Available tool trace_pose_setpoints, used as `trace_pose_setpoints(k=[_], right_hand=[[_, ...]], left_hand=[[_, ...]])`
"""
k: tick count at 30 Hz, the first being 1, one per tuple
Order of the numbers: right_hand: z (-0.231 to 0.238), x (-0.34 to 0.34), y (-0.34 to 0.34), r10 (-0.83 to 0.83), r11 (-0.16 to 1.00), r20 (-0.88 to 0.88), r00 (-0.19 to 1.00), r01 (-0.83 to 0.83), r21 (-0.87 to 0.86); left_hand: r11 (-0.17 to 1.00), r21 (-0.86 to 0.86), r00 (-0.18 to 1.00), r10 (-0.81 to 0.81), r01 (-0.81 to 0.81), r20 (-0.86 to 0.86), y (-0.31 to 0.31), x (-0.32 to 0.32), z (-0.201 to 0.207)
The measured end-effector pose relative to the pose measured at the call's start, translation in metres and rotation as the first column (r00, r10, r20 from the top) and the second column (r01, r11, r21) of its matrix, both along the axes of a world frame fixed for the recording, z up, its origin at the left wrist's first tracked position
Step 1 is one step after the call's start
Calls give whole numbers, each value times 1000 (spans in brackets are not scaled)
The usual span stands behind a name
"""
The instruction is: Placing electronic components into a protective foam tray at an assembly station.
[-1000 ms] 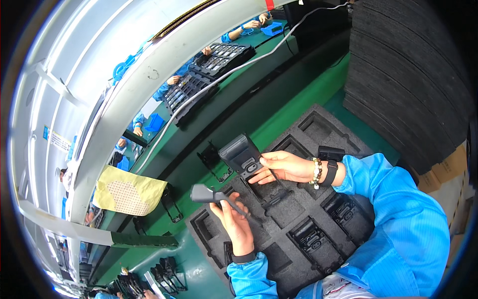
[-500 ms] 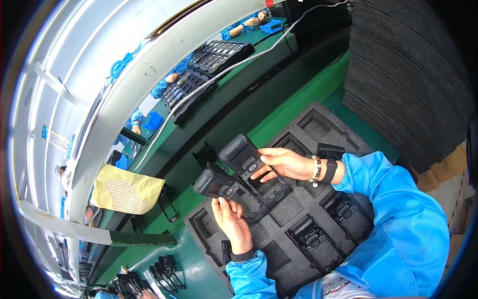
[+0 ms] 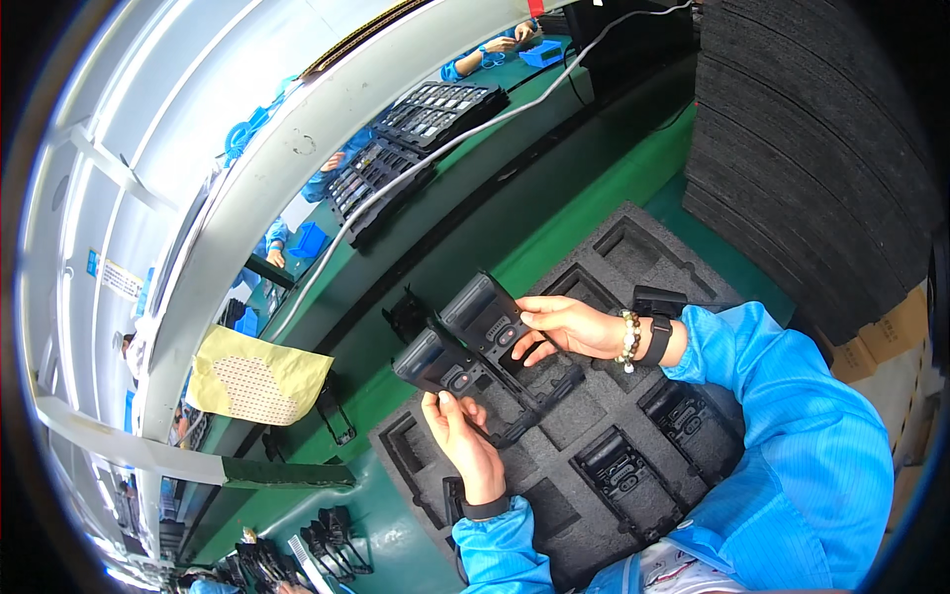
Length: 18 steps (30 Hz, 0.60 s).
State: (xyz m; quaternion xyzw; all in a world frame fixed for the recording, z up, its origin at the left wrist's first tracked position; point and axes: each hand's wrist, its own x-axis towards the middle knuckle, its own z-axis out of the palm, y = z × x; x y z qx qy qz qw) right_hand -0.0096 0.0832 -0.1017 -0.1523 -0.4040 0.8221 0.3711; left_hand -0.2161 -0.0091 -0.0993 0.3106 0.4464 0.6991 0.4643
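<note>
My left hand (image 3: pixel 463 445) pinches the lower edge of a black, frame-like plastic device housing (image 3: pixel 432 358) between thumb and fingers. A matching black housing (image 3: pixel 481 315) is gripped at its right side by my right hand (image 3: pixel 574 329), which wears a beaded bracelet and a dark wristband. Both housings are tilted side by side, their long open frames reaching down over a grey foam tray (image 3: pixel 564 424). Whether the frames touch the foam, I cannot tell. More black housings (image 3: pixel 618 467) lie in the tray's recesses, and another dark part (image 3: pixel 658 301) sits beside my right wrist.
A tall stack of dark foam trays (image 3: pixel 802 168) stands at the right, with cardboard boxes (image 3: pixel 896 327) behind. Beyond a white cable (image 3: pixel 435 148), co-workers' hands are at a green bench with black parts trays (image 3: pixel 435 114). A yellow sheet (image 3: pixel 259 376) hangs at left; black parts (image 3: pixel 332 544) lie lower left.
Both housings have dipped slightly and shifted a little to the right, still in my hands. The whole view has also drifted slightly.
</note>
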Motion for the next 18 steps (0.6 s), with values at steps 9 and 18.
trace_pose_setpoints(k=[9, 18], right_hand=[[-3, 0, 1, 7, 1000, -16, 1000, -7, 2], [-2, 1, 1, 8, 1000, 44, 999, -8, 4]], left_hand=[[1000, -9, 1000, 0, 0, 7, 0, 2, 2], [1000, 5, 1000, -17, 17, -7, 0, 1, 1]])
